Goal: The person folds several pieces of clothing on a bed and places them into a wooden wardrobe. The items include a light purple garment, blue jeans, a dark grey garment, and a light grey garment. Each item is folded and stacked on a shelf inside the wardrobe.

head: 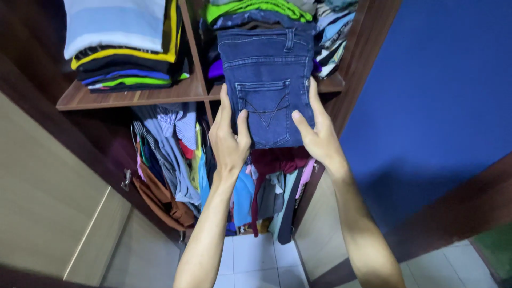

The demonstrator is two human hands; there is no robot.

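Observation:
Folded dark blue jeans (269, 80) with a stitched back pocket are held up in front of a wooden wardrobe shelf (160, 96). My left hand (229, 138) grips their lower left edge, thumb on the front. On the lower right edge is my right hand (314, 133), thumb pressed against the denim. The far end of the jeans lies in the right shelf compartment, under a bright green garment (250, 8) and other folded clothes.
A stack of folded shirts (125, 45) fills the left compartment. Hanging clothes (176, 154) crowd the space below the shelf. A pale wardrobe door (48, 202) stands open at left; a blue wall (442, 96) is at right. White floor tiles (256, 264) lie below.

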